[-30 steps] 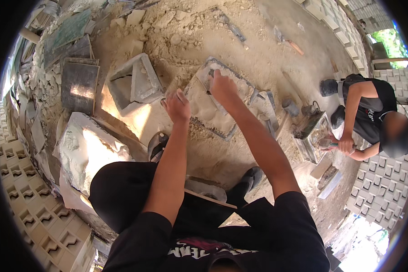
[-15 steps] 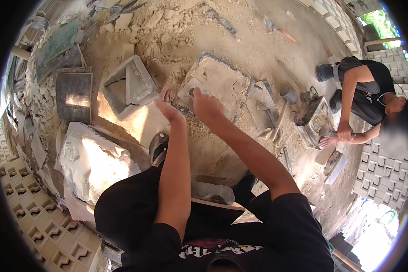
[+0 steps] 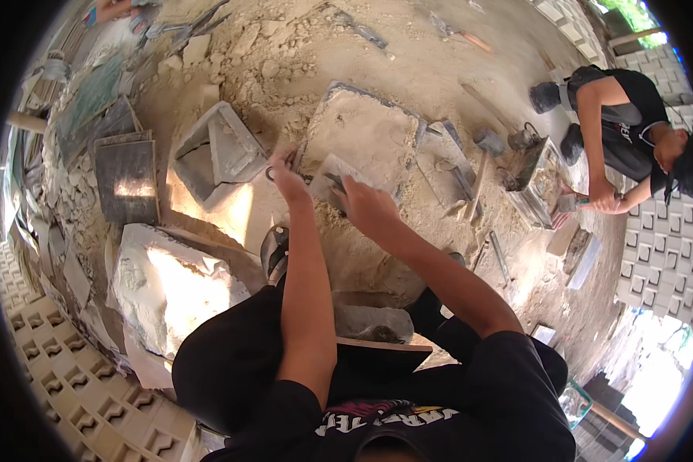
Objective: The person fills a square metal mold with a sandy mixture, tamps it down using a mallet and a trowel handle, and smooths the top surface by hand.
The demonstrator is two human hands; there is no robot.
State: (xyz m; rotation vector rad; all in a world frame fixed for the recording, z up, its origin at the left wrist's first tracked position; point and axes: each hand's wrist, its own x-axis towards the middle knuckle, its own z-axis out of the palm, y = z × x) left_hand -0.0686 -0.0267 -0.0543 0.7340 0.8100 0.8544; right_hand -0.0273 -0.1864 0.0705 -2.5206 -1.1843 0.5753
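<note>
A square mould [image 3: 362, 127] filled with pale sand lies before me, its dark rim showing along the far and right edges. My right hand [image 3: 368, 206] is closed on the handle of a flat rectangular trowel [image 3: 336, 171]. The trowel's pale blade rests on the sand at the near left corner. Close to that same corner is my left hand [image 3: 291, 183], beside a small dark ring; its fingers are partly hidden and blurred. An open grey box-shaped frame [image 3: 240, 137] lies tilted left of my left hand.
Right of the mould lie a sandy board [image 3: 445, 165], a long-handled hammer [image 3: 490, 141] and a metal box [image 3: 533, 192]. A co-worker in black [image 3: 631, 115] crouches there with a brush-like tool. A large pale block [image 3: 165, 281] sits near my left knee. Rubble [image 3: 246, 54] covers the far ground.
The trowel blade has turned and slid slightly right and down with my right hand. My left hand stays near the mould corner. The co-worker's hands have shifted on the metal box.
</note>
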